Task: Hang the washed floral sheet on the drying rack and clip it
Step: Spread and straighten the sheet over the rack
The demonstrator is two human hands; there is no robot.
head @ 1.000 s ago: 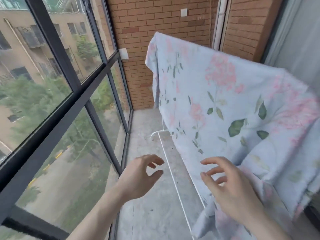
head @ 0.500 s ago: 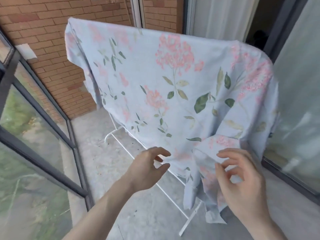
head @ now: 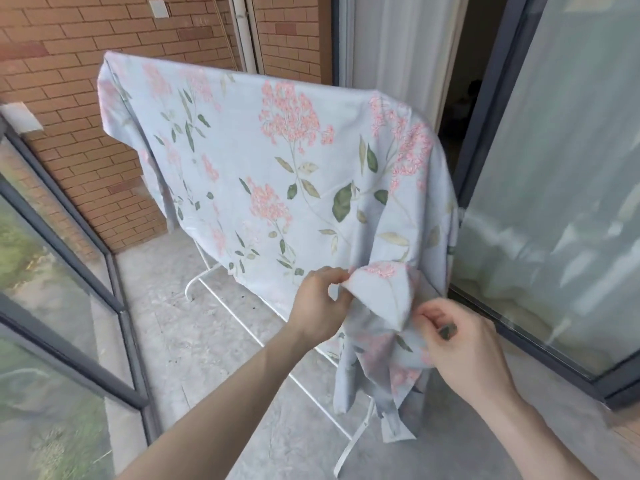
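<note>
The floral sheet [head: 277, 174], pale blue with pink flowers and green leaves, hangs draped over the top of the white drying rack [head: 242, 317], hiding its upper bars. Only the rack's base rails and feet show below the cloth. A folded-over corner of the sheet bunches up at the lower right. My left hand [head: 320, 306] pinches the left side of that fold. My right hand [head: 460, 344] grips the cloth on the fold's right side. No clip is visible.
A glass balcony railing with dark frames [head: 114, 292] runs along the left. A brick wall [head: 86, 98] stands behind the rack. On the right are a sliding glass door [head: 571, 202] and an open doorway [head: 464, 91] with a curtain. The floor is grey concrete.
Both hands moved forward from open and empty to closing on the bunched lower corner of the sheet. My view swung right, away from the window.
</note>
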